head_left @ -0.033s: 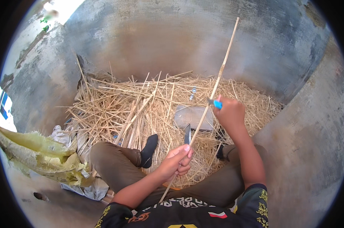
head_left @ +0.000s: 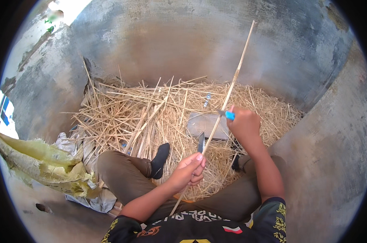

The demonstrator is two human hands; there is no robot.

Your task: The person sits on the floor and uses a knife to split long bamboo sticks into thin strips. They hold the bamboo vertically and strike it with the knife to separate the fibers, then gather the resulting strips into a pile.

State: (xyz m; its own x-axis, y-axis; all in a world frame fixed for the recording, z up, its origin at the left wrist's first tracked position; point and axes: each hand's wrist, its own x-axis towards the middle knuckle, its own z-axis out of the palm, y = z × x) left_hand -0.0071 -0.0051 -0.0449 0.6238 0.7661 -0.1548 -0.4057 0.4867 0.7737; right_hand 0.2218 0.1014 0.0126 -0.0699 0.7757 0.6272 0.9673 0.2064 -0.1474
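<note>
My left hand (head_left: 187, 170) is closed around the lower part of a long, thin bamboo strip (head_left: 241, 65), which slants up and away to the right. In my right hand (head_left: 245, 123) is a knife with a blue handle (head_left: 230, 116). Its short dark blade crosses the strip at about mid-length and seems to touch it. A serrated saw blade (head_left: 201, 142) sticks up just past my left fingertips; its lower end is hidden, so I cannot tell whether that hand holds it too. Beyond it, a flat grey block (head_left: 207, 124) lies on the shavings between my feet.
Pale shavings (head_left: 268, 109) cover the floor, with a heap of loose strips (head_left: 106, 121) at the left. A torn yellowish sack (head_left: 49, 166) lies at far left. Concrete walls (head_left: 171, 44) close in around me. My crossed legs (head_left: 124, 174) frame the work.
My right hand and the knife have shifted slightly down along the bamboo strip, toward my left hand. The left hand keeps its grip in the same place.
</note>
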